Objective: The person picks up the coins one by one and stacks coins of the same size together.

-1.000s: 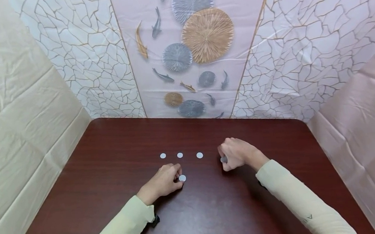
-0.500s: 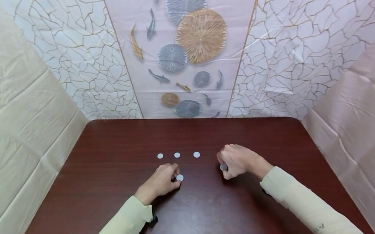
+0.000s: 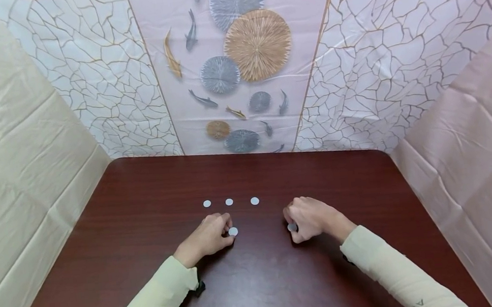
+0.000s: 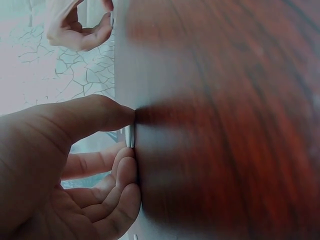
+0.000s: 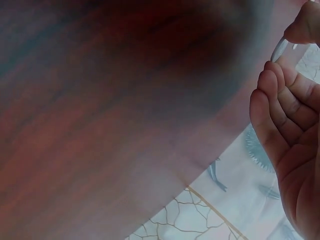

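The right hand (image 3: pixel 312 219) has come back toward the person, so its grey disc (image 3: pixel 291 227) is now about level with the white disc (image 3: pixel 233 232) by the left hand (image 3: pixel 206 236). Both hands pinch their discs with thumb and fingers. I can't quite tell if the grey disc touches the bench (image 3: pixel 258 281). Three small discs (image 3: pixel 229 202) lie in a row past the left hand. Bench shows between the hands and out to both side edges.

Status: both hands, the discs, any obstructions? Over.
Left hand holds white disc on table. Right hand pinches another disc. Three discs in row beyond. No obstruction seen between hands.
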`<state>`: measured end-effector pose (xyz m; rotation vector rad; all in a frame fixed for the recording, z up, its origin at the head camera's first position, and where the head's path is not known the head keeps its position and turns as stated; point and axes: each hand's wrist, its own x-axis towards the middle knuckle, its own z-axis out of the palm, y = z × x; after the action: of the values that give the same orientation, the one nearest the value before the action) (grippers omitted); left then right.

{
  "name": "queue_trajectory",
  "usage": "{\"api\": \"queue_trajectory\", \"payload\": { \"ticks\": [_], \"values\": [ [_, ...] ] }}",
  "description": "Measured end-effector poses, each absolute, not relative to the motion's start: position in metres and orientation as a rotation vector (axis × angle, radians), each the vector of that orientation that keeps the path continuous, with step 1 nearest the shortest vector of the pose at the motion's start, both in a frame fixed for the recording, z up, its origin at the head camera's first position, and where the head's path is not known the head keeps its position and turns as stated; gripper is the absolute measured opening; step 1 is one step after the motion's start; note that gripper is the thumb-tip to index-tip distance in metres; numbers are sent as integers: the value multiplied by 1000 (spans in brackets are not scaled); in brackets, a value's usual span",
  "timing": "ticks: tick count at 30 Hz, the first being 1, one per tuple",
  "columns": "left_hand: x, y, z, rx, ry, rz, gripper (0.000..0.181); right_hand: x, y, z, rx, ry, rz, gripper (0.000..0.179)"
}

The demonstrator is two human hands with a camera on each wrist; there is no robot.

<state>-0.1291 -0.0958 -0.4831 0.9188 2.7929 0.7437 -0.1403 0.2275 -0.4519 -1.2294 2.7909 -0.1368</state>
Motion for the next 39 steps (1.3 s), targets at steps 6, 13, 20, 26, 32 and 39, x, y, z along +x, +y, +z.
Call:
{"api": "queue_trajectory", "payload": {
  "ticks": [6, 13, 20, 26, 32, 39],
  "values": [
    [-129, -97, -483, 915, 2789, 753, 19, -140, 228, -462, -1276, 2821, -118, 29],
    [-128, -97, -482, 868, 2768, 767, 19, -141, 229, -469, -1307, 2840, -113, 29],
    [-128, -96, -483, 846, 2775, 769, 20, -139, 232, -466, -1331, 2816, -113, 16],
    [-128, -96, -483, 902, 2762, 777, 21, -136, 235, -461, -1250, 2771, -130, 8],
    [-128, -101, -485, 990, 2775, 745, 25, -134, 235, -460, -1240, 2773, -146, 8],
    [-131, -107, -477, 1002, 2706, 750, 28, -135, 234, -463, -1281, 2803, -205, 6]
  ]
}}
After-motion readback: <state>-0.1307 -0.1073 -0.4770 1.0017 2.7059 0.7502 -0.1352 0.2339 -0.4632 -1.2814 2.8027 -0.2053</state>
